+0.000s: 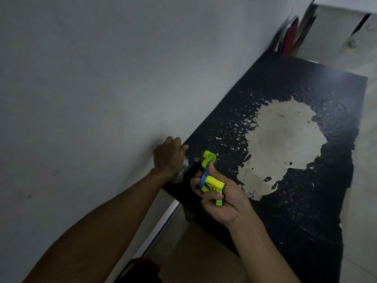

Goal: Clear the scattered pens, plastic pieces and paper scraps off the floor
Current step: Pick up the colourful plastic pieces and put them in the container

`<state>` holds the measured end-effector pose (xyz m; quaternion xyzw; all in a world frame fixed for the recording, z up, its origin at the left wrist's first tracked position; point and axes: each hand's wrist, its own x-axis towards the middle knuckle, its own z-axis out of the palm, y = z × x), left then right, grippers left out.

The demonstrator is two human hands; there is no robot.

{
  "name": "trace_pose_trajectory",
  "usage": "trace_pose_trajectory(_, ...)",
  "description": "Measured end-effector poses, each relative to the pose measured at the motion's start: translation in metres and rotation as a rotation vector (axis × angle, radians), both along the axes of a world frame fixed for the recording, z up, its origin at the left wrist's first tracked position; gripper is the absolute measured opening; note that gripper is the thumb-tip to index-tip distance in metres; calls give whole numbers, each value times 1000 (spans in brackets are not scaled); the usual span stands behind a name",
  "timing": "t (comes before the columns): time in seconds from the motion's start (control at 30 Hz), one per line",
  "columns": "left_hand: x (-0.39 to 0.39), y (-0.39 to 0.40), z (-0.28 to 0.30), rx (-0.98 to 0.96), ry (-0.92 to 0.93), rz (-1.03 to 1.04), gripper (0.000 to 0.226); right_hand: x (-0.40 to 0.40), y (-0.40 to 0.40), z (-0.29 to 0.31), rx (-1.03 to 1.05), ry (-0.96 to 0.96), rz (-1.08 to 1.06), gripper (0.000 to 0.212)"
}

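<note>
Head view, right hand (221,198) gripping lime-and-blue plastic pieces (211,183), left hand (168,155) grasping blurred clear object (180,172)

Dim room; grey wall (91,78) left, black table (306,211) with worn pale patch (285,144), tan floor (195,258).

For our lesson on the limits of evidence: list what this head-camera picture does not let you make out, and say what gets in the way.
- What the left hand holds: something clear and shiny shows below it, mostly covered by the hand, dim light.
- Full shape of the green and blue plastic pieces: the right hand and its fingers cover parts.
- The red object at top: motion-blurred.
- The floor: mostly out of frame.
</note>
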<state>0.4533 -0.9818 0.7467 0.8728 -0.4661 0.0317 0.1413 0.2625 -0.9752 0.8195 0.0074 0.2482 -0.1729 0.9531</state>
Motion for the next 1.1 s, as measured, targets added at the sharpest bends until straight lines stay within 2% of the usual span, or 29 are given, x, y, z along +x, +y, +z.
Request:
trace_pose_trajectory(0.2, 2, -3, -35, -75, -95, -107, 39, -9, -9, -7, 17, 14, -8, 82)
trace_pose_trajectory(0.4, 1, -3, -56, -91, -149, -47, 51, -12, -12, -12, 24, 36, -14, 88)
trace_pose_trajectory(0.73, -4, -1, -60, -209, -99, -24, 38, -7, -13, -13, 33, 21, -10, 74)
trace_pose_trajectory(0.97, -8, 5, -48, -278, -112, -21, 30, -4, -11, -13, 47, 37, 4, 93)
trace_pose_trajectory(1.03, -11, 6, -29, -387, -20, 9, 33, -2, -9, -11, 43, 50, 16, 87)
trace_pose_trajectory(1.1, -19, 10, 1, -548, 278, -27, 39, 0, -7, -9, 25, 79, 28, 64)
